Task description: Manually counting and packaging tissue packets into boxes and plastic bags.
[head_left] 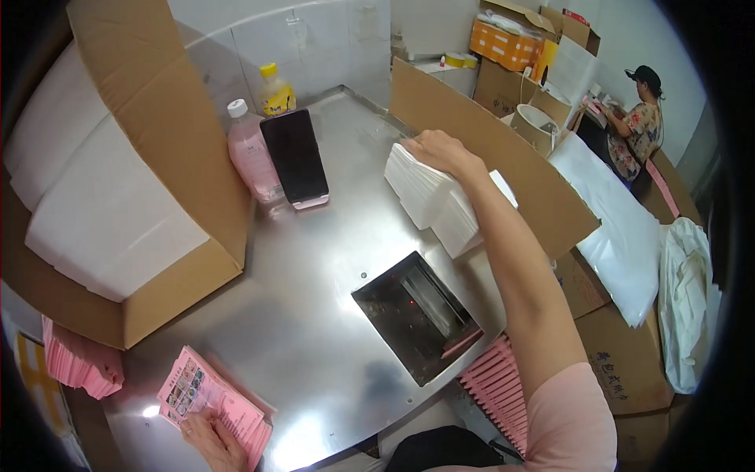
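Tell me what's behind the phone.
A pink bottle and a yellow-capped bottle stand behind the phone. It covers the latter's lower part and anything else directly behind it.

Watching from here: arms at very different reach; right arm stretched well forward and slanting inward, toward the person's left; skin bare from just above the elbow (543,334) down; elbow looks only slightly bent; right forearm (511,248) runs in one long diagonal to the wrist (473,173); wrist turns further left; right hand (442,151) is back up, knuckles raised, fingers bunched and aimed left; fingertip undersides hidden, can't call grip tightness; left hand (211,442) sits low and near the body, well out to the left; its fingers bend inward in a hold, pointing forward; left forearm hidden; hands well apart
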A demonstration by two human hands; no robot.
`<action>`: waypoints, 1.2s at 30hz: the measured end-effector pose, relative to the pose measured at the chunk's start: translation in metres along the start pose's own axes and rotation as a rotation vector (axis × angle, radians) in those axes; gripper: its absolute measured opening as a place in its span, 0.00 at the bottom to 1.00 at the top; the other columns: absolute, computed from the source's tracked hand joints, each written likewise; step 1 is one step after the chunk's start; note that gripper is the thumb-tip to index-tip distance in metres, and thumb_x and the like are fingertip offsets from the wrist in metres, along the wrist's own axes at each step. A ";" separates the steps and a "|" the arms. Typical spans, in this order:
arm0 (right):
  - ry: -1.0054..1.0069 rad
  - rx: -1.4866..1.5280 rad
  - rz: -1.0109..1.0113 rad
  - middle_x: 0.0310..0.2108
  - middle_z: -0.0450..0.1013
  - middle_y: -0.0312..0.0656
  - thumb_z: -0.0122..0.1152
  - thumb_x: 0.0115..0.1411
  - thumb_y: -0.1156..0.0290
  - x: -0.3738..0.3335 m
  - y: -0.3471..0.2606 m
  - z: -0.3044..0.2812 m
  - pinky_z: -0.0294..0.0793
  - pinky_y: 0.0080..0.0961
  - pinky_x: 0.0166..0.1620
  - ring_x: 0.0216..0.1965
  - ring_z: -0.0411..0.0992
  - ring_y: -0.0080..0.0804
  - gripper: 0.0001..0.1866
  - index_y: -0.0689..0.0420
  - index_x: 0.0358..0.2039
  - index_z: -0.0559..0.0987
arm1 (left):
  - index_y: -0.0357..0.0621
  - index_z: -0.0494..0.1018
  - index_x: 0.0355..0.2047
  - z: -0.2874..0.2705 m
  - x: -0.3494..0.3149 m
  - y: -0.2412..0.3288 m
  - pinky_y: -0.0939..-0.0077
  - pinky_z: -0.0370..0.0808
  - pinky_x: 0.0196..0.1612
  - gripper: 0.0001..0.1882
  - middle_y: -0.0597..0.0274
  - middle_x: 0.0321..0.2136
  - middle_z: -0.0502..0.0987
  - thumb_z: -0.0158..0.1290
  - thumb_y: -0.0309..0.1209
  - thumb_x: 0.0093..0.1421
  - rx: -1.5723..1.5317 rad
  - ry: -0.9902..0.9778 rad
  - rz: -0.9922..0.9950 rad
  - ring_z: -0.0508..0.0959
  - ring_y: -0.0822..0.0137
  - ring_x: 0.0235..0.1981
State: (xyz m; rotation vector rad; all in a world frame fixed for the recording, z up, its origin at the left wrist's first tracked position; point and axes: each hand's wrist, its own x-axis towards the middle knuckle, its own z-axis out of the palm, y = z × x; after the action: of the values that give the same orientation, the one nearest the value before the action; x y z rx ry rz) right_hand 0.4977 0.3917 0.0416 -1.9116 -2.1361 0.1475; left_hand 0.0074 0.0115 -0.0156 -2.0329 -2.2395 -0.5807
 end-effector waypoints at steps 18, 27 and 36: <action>0.621 -0.238 -0.007 0.36 0.75 0.47 0.65 0.58 0.66 -0.251 -0.046 -0.014 0.69 0.37 0.45 0.43 0.71 0.42 0.12 0.61 0.37 0.83 | 0.39 0.71 0.42 0.002 0.003 0.041 0.64 0.71 0.44 0.08 0.56 0.34 0.71 0.48 0.20 0.63 -0.609 0.125 0.096 0.73 0.56 0.37; 0.600 -0.050 0.034 0.33 0.72 0.49 0.61 0.58 0.70 -0.251 -0.037 -0.003 0.69 0.39 0.45 0.40 0.70 0.45 0.10 0.64 0.35 0.83 | 0.38 0.72 0.42 0.037 0.008 0.139 0.58 0.69 0.41 0.13 0.48 0.34 0.73 0.56 0.19 0.56 -0.345 -0.012 0.499 0.72 0.48 0.37; 0.617 -0.041 0.028 0.33 0.72 0.50 0.61 0.58 0.69 -0.251 -0.041 -0.004 0.70 0.39 0.45 0.40 0.70 0.45 0.12 0.64 0.37 0.84 | 0.38 0.72 0.43 0.052 0.009 0.159 0.59 0.67 0.40 0.14 0.50 0.34 0.74 0.58 0.20 0.56 -0.553 -0.020 0.631 0.72 0.49 0.36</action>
State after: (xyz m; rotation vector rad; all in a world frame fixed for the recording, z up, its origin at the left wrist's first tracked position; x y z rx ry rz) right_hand 0.4825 0.1384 0.0229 -1.7107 -1.7007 -0.4292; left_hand 0.1706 0.0459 -0.0241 -2.8022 -1.3796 -1.1781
